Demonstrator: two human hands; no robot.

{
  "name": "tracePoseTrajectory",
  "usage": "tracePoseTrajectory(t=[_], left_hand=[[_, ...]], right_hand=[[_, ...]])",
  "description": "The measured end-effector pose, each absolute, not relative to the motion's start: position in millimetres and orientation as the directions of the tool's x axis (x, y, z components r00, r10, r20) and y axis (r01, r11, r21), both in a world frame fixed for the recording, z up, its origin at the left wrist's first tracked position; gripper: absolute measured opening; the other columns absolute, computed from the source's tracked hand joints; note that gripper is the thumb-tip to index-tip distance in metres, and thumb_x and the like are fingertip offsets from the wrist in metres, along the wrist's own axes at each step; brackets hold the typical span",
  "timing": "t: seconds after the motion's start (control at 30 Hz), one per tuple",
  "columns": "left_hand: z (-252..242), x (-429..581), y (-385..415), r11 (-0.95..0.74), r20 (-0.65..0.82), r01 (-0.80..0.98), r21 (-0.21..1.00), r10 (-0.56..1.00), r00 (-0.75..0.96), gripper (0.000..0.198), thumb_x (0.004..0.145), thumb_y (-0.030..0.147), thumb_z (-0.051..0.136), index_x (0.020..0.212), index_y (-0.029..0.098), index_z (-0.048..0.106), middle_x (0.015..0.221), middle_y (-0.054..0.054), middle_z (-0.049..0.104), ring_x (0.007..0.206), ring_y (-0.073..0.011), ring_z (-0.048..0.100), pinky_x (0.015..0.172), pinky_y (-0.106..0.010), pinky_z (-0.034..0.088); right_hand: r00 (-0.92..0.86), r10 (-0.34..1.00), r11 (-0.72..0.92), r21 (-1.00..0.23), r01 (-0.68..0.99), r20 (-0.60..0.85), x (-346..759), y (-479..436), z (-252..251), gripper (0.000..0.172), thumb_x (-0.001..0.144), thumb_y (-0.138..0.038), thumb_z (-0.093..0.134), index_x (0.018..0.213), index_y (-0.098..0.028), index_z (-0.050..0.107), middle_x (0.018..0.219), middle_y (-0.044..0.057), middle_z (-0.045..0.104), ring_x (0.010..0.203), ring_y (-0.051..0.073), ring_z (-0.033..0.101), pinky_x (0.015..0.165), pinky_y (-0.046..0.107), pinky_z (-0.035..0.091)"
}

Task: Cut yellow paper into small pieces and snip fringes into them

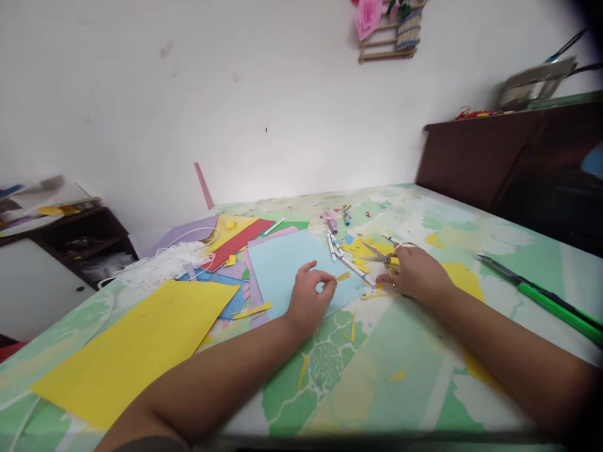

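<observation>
My left hand [312, 294] pinches a small yellow paper piece [343, 276] with a fringed-looking edge between thumb and fingertip, above a light blue paper sheet [277, 263]. To its right, my right hand [419, 273] is closed round the handles of a pair of scissors [384, 257]. Their blades are spread and point left, toward the markers. White markers [353, 265] lie between the two hands. Yellow paper scraps [360, 250] are heaped just behind the scissors. Part of the scissor handles is hidden by my right fingers.
A large yellow sheet [141, 345] and a tangle of white cord [164, 267] lie at left, with a red strip [240, 245] behind. A green-handled cutting tool [541, 298] rests at right. Dark cabinets [480, 157] flank the table, and a white wall [282, 94] stands behind it.
</observation>
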State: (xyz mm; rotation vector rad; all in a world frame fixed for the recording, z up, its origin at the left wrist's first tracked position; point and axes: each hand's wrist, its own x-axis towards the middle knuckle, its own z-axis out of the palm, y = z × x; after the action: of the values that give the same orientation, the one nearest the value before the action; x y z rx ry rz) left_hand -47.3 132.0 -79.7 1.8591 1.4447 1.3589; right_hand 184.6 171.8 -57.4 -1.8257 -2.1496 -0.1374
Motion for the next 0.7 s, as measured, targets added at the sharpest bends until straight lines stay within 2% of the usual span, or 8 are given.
tracePoseTrajectory(t=[0.07, 0.17, 0.23, 0.3, 0.4, 0.5, 0.6, 0.7], left_hand=[[-81, -48, 132, -0.378, 0.437, 0.48, 0.791, 0.9, -0.012, 0.009, 0.07, 0.022, 0.055, 0.065, 0.024, 0.063, 0.079, -0.003, 0.065, 0.118, -0.0247, 0.04, 0.098, -0.045, 0.032], [-82, -48, 132, -0.436, 0.494, 0.514, 0.738, 0.869, 0.028, 0.01, 0.071, 0.022, 0.054, 0.068, 0.024, 0.063, 0.077, -0.003, 0.066, 0.117, -0.0243, 0.042, 0.097, -0.046, 0.033], [-80, -49, 132, -0.502, 0.562, 0.573, 0.648, 0.823, 0.085, 0.01, 0.072, 0.021, 0.053, 0.071, 0.023, 0.063, 0.075, -0.003, 0.067, 0.115, -0.0236, 0.044, 0.097, -0.046, 0.033], [-76, -51, 134, -0.547, 0.614, 0.639, 0.54, 0.776, 0.145, 0.011, 0.073, 0.019, 0.052, 0.072, 0.022, 0.063, 0.073, -0.003, 0.067, 0.116, -0.0235, 0.043, 0.099, -0.047, 0.03], [-65, -53, 141, -0.508, 0.604, 0.731, 0.456, 0.78, 0.164, 0.012, 0.074, 0.018, 0.052, 0.077, 0.022, 0.063, 0.077, -0.002, 0.068, 0.116, -0.0237, 0.042, 0.1, -0.047, 0.028], [-52, -53, 156, -0.416, 0.523, 0.781, 0.465, 0.841, 0.138, 0.019, 0.074, 0.021, 0.054, 0.091, 0.023, 0.062, 0.083, 0.0, 0.069, 0.108, -0.0221, 0.046, 0.098, -0.045, 0.03], [-44, -47, 178, -0.36, 0.489, 0.793, 0.492, 0.868, 0.09, 0.023, 0.073, 0.021, 0.054, 0.095, 0.024, 0.06, 0.084, 0.0, 0.069, 0.103, -0.0209, 0.047, 0.096, -0.042, 0.032], [-41, -30, 199, -0.324, 0.483, 0.797, 0.51, 0.874, 0.047, 0.027, 0.074, 0.02, 0.052, 0.099, 0.022, 0.059, 0.086, -0.002, 0.069, 0.104, -0.022, 0.048, 0.093, -0.042, 0.035]], right_hand=[[-0.094, 0.951, 0.163, -0.221, 0.962, 0.294, 187, 174, -57, 0.038, 0.067, -0.057, 0.052, 0.076, -0.02, 0.056, 0.084, 0.013, 0.062, 0.083, 0.028, 0.056, 0.055, 0.032, 0.036], [-0.023, 0.963, 0.107, -0.303, 0.947, 0.267, 192, 178, -55, 0.035, 0.074, -0.054, 0.043, 0.07, -0.021, 0.054, 0.07, 0.011, 0.06, 0.066, 0.025, 0.055, 0.05, 0.031, 0.031], [0.025, 0.962, 0.075, -0.35, 0.934, 0.272, 195, 182, -55, 0.033, 0.071, -0.054, 0.047, 0.071, -0.021, 0.054, 0.07, 0.009, 0.06, 0.066, 0.023, 0.055, 0.05, 0.03, 0.031], [0.069, 0.962, 0.051, -0.42, 0.906, 0.266, 197, 187, -55, 0.035, 0.061, -0.055, 0.057, 0.07, -0.021, 0.053, 0.071, 0.006, 0.061, 0.068, 0.022, 0.056, 0.052, 0.029, 0.034], [0.14, 0.959, 0.017, -0.539, 0.842, 0.248, 202, 192, -57, 0.035, 0.058, -0.055, 0.06, 0.061, -0.021, 0.052, 0.062, 0.004, 0.06, 0.064, 0.022, 0.057, 0.053, 0.03, 0.037], [0.185, 0.949, 0.042, -0.685, 0.728, 0.255, 208, 195, -57, 0.03, 0.067, -0.051, 0.054, 0.064, -0.021, 0.056, 0.07, 0.005, 0.065, 0.071, 0.022, 0.06, 0.059, 0.032, 0.042], [0.18, 0.947, 0.126, -0.823, 0.553, 0.266, 211, 196, -57, 0.03, 0.064, -0.046, 0.062, 0.079, -0.021, 0.06, 0.088, 0.005, 0.067, 0.079, 0.02, 0.062, 0.066, 0.03, 0.047], [0.23, 0.933, 0.18, -0.913, 0.367, 0.276, 214, 196, -58, 0.035, 0.063, -0.048, 0.064, 0.08, -0.018, 0.06, 0.076, 0.006, 0.067, 0.071, 0.02, 0.064, 0.063, 0.032, 0.05]])
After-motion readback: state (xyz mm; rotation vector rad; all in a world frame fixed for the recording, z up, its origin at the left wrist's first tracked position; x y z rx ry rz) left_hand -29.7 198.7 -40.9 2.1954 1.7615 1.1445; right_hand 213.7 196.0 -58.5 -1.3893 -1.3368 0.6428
